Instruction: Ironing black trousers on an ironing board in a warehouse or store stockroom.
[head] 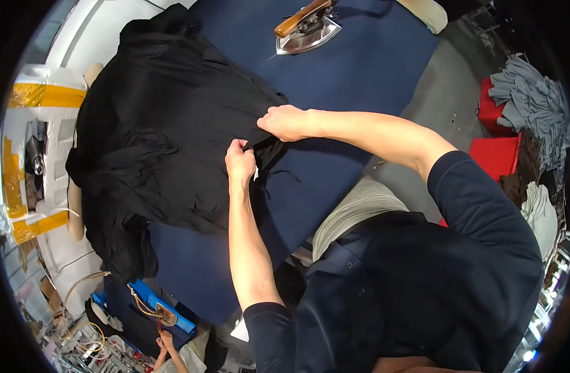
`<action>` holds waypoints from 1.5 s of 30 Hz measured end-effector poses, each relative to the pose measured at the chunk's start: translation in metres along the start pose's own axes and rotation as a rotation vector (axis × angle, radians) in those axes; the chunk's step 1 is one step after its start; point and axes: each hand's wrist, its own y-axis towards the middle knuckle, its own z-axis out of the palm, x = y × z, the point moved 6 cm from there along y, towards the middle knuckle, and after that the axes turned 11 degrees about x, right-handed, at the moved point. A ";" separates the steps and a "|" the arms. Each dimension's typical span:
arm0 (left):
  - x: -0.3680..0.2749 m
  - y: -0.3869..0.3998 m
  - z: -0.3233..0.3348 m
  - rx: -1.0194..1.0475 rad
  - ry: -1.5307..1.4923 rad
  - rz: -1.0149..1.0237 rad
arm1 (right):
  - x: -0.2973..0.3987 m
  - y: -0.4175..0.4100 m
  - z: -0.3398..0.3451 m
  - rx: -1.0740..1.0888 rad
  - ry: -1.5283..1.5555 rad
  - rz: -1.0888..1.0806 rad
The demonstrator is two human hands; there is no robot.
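Note:
A black garment point(173, 107) lies spread and wrinkled on a blue cloth-covered ironing table point(350, 88). My left hand point(240, 161) pinches the garment's near edge between thumb and fingers, and a small white tag shows beside it. Farther right, my right hand point(285, 123) is closed on the same edge near a corner. Thin black ties hang from the cloth onto the table below my hands. An electric iron point(308, 35) with a wooden handle rests at the table's far side, apart from the garment.
A padded pressing arm point(425, 14) juts out at the top right. White foam blocks with yellow tape point(56, 95) stand at the left. Red bins point(494, 156) and heaped grey cloth point(532, 109) are at the right. Another person's hands point(166, 342) work at a neighbouring table, lower left.

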 end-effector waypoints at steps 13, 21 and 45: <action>0.000 0.012 -0.009 0.070 0.033 -0.012 | -0.008 -0.004 -0.008 -0.010 -0.002 -0.002; -0.015 0.003 0.002 0.097 0.171 0.103 | -0.027 0.016 0.000 0.065 0.172 0.244; -0.045 -0.067 0.086 -0.196 0.413 0.284 | 0.013 -0.066 0.005 0.005 -0.092 -0.258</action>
